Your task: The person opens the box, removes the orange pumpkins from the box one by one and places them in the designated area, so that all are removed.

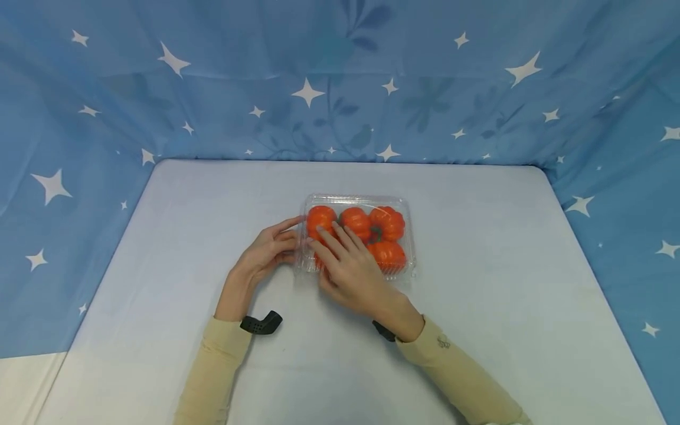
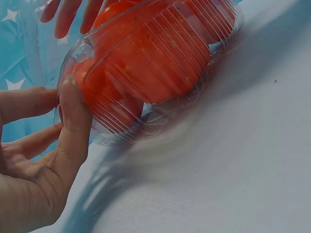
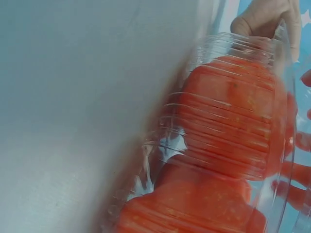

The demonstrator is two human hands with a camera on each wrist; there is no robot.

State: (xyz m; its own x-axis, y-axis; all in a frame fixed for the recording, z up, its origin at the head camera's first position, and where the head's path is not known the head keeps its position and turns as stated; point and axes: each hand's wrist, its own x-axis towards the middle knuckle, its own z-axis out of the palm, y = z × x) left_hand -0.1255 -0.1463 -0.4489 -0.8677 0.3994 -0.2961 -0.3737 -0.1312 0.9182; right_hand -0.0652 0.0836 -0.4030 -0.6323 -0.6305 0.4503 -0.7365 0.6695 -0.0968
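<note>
A clear plastic container sits on the table with several orange-red, ribbed fruits in it, like small pumpkins or tomatoes; a green stem shows among them. My left hand is at the container's left end, and the left wrist view shows its thumb and fingers pinching the rim. Over the container's left half reaches my right hand, fingers extended above the fruits and hiding part of them. Whether those fingertips touch a fruit, I cannot tell. Clear plastic also shows beyond the container in the left wrist view.
The container stands near the middle of a white-covered table. A blue curtain with white stars hangs behind the table and along both sides. Each wrist wears a black band; the left band shows fully.
</note>
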